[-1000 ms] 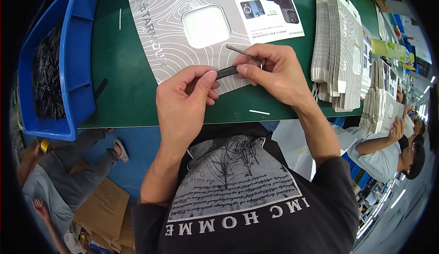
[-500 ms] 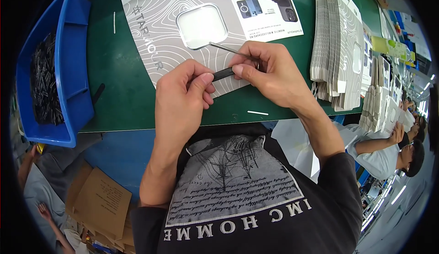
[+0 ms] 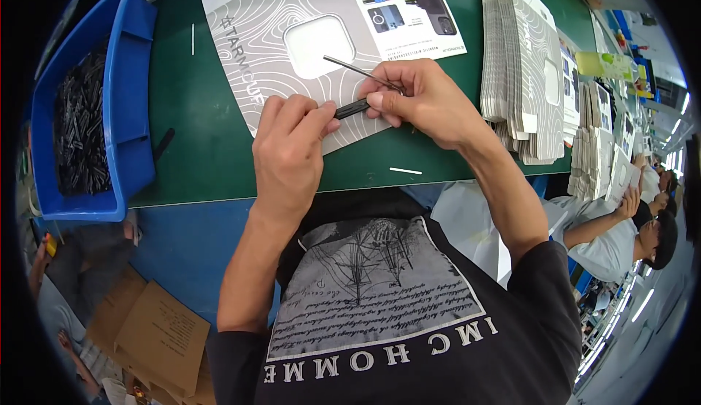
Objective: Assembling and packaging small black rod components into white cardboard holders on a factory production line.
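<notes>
The head view is showing the left hand [image 3: 288, 151] and the right hand [image 3: 429, 107] holding a short black narrow strip [image 3: 352, 109] between them, above the near edge of a flat grey-and-white printed cardboard sheet [image 3: 321, 0]. The left fingers are pinching the strip's left end; the right fingers are gripping its right end while also holding a thin dark metal-looking rod [image 3: 349, 66], which is slanting out over the sheet. Left of the sheet, a blue plastic bin [image 3: 135, 106] is holding many small black pieces [image 3: 82, 124]; right of it, a stack of folded grey-and-white cardboard packages [image 3: 520, 76] is resting on the green surface [image 3: 197, 149]. A thin white stick [image 3: 405, 171] is lying on the near side of the sheet. The strip is looking light, stiff and perhaps slightly slippery, so its ends are offering the best hold. The covering fingers are making it hard to tell whether it is one piece.
</notes>
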The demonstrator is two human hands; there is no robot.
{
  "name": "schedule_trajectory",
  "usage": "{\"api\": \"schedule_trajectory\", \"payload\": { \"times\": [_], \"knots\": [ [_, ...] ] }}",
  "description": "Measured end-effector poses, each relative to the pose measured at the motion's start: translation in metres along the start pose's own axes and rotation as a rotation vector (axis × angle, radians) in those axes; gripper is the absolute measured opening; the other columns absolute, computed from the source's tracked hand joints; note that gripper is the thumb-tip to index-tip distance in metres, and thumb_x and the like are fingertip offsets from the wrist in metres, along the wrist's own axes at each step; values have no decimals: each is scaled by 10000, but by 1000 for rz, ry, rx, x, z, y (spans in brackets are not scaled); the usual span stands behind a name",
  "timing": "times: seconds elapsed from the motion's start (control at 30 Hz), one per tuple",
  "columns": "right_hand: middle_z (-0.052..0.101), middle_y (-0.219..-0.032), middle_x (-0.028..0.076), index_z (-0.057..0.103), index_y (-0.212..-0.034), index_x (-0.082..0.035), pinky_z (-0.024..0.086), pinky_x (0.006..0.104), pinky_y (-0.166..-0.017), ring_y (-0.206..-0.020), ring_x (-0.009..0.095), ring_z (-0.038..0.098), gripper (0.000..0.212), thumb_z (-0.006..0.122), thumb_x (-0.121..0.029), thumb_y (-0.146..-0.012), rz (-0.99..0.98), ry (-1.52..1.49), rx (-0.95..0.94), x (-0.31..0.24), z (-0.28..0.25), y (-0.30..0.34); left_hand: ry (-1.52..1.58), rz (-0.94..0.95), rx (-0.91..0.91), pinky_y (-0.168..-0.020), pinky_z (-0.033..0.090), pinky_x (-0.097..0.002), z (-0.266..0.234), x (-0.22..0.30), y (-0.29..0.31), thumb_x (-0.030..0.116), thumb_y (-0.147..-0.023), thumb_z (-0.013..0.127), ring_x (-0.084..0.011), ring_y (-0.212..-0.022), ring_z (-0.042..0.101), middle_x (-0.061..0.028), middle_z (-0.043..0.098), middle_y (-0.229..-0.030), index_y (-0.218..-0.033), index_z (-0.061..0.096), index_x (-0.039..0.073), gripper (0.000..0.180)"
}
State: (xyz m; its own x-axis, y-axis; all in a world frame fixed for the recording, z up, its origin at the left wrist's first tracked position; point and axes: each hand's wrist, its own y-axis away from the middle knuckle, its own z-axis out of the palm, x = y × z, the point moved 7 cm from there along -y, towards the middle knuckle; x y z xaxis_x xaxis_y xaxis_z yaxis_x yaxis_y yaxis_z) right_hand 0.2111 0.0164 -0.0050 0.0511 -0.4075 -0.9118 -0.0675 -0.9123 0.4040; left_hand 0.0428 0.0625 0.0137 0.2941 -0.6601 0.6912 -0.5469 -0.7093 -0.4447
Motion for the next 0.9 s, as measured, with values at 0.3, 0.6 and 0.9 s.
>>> {"api": "schedule_trajectory", "payload": {
  "times": [0.3,0.6,0.9],
  "knots": [
    [617,-728,9,711,-962,33,384,168,-568,-625,49,475,100,636,25,-896,4,226,18,-9,-3,-4,-64,38,-26,-619,446,-309,5,1,0,-72,-750,728,-182,-715,484,-20,590,-843,-932,696,18,205],
    [625,-739,9,702,-953,42,396,180,-589,-656,59,483,98,629,42,-888,-49,364,39,-18,0,0,6,40,-2,-612,445,-306,3,2,0,-82,-745,728,-183,-695,494,-29,589,-836,-925,695,7,204],
    [631,-741,10,692,-931,33,400,193,-591,-648,67,477,87,623,46,-880,10,315,37,-18,2,1,12,15,-1,-605,448,-310,3,1,1,-94,-727,739,-185,-682,507,-40,592,-825,-928,703,-5,222]
  ]
}}
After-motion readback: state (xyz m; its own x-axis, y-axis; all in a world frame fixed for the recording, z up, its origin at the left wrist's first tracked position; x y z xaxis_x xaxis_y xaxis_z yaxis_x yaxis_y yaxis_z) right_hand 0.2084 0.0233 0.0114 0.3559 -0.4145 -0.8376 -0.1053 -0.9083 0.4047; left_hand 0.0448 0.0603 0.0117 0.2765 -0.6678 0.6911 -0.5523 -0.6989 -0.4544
